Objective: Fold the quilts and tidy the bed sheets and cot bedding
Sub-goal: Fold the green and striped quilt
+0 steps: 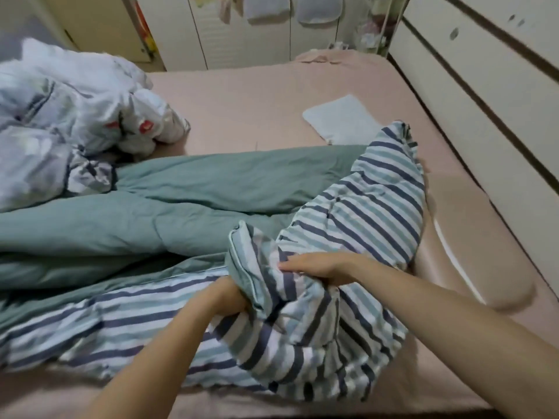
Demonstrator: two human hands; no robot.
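Pink sheeting covers the one bed point(260, 95) we see, which fills most of the view and carries everything else. We count two quilts. The larger, a striped quilt point(357, 225) with a plain green reverse, sprawls across the near half of the bed, its green side up at left and centre and its blue, navy and white stripes showing at right and along the near edge. The second, a white patterned quilt point(69, 116), lies crumpled in a heap at the far left, touching the green face of the first. One small pale cloth point(341, 119) lies flat on the sheet beyond the striped quilt, near the padded headboard point(472, 95) on the right. One pink pillow point(472, 246) sits beside the headboard, partly hidden by the raised striped fold.

We see two hands, both reaching in from the near edge with bare forearms. Our left hand point(225, 296) is buried to the knuckles in a bunched corner of the striped quilt; its fingers are hidden by the fabric, though the cloth gathers tightly around them. Our right hand point(317, 267) lies palm down on the same bunch, thumb tucked beneath a fold, pinching the cloth.

Cupboard doors point(242, 40) with hanging cloths stand beyond the foot of the bed.
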